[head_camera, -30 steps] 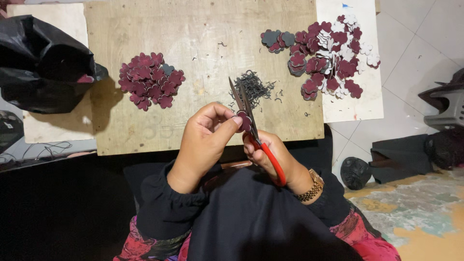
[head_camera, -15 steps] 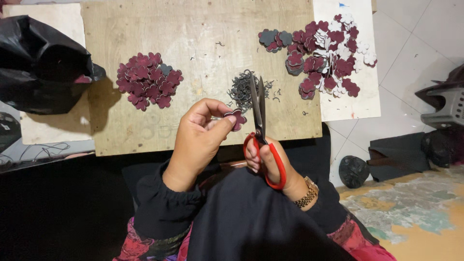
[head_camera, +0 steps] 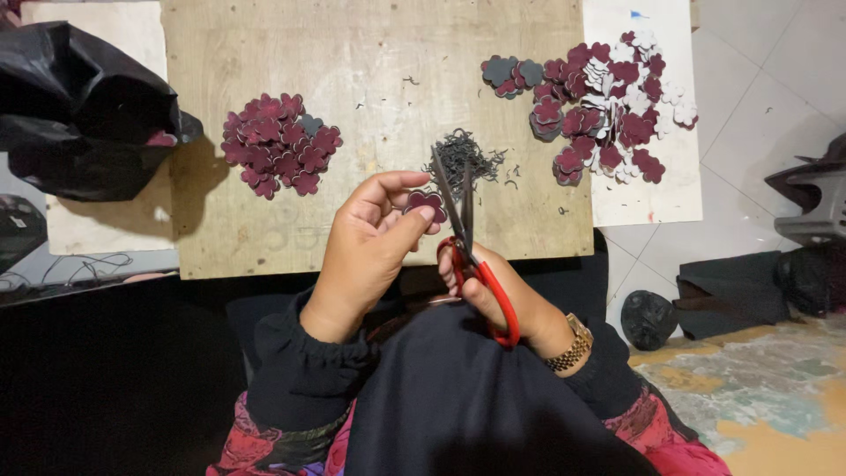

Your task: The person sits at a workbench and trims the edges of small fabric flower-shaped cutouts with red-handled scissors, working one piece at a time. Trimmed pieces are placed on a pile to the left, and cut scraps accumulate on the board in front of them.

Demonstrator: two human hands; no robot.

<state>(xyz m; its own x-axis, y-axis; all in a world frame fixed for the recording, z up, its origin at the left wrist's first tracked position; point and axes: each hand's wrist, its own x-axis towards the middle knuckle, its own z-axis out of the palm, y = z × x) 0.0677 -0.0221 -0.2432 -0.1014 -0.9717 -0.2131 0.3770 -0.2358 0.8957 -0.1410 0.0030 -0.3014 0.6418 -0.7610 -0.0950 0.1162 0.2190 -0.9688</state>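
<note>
Maroon flower-shaped cutout (head_camera: 425, 204) pinched between thumb and fingertips of the left hand (head_camera: 370, 242), held above the near edge of the wooden bench (head_camera: 370, 53). Right hand (head_camera: 498, 295) closed around red-handled scissors (head_camera: 465, 236), blades slightly parted, tips over a heap of dark trimmings (head_camera: 464, 159). Risk, as I judge it: blades sit close to the left fingertips; a slip could nick them or clip a petal. The cutout looks small, flat and lobed, with a dark edge. Sorted pile of cutouts (head_camera: 279, 144) lies to the left; looser pile (head_camera: 608, 106) to the right, partly on white board (head_camera: 648, 189).
</note>
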